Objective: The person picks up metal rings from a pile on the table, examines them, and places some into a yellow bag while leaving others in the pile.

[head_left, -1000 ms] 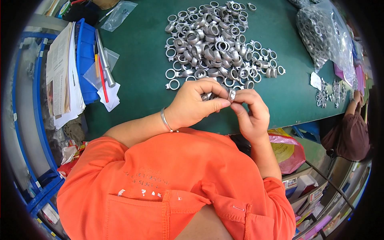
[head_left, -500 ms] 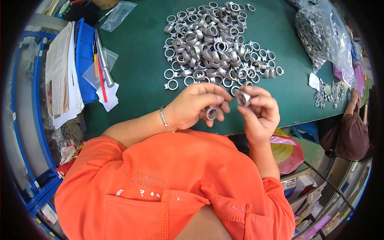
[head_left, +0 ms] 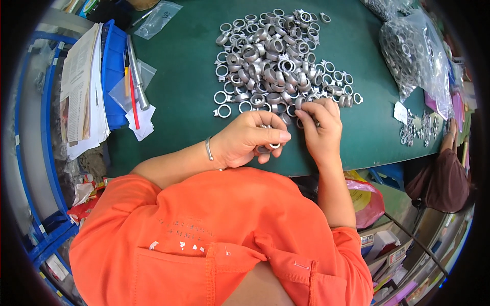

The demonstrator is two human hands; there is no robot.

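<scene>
Hands [head_left: 242,136] with partly hidden rings [head_left: 263,149]

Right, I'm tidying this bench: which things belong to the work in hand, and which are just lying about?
In hand:
metal rings, held in the left hand
ring pile, at the right hand

Seemingly just lying about:
red stick
tapered metal rod
blue tray
stacked papers

My feed is bright and evenly lit, with soft shadows on the green surface [head_left: 173,76]. I get white glare on the clear bag [head_left: 408,53]; the metal rings [head_left: 278,47] look fairly crisp. Toward the black rim, the blue rack [head_left: 44,127] bows and detail softens.
</scene>
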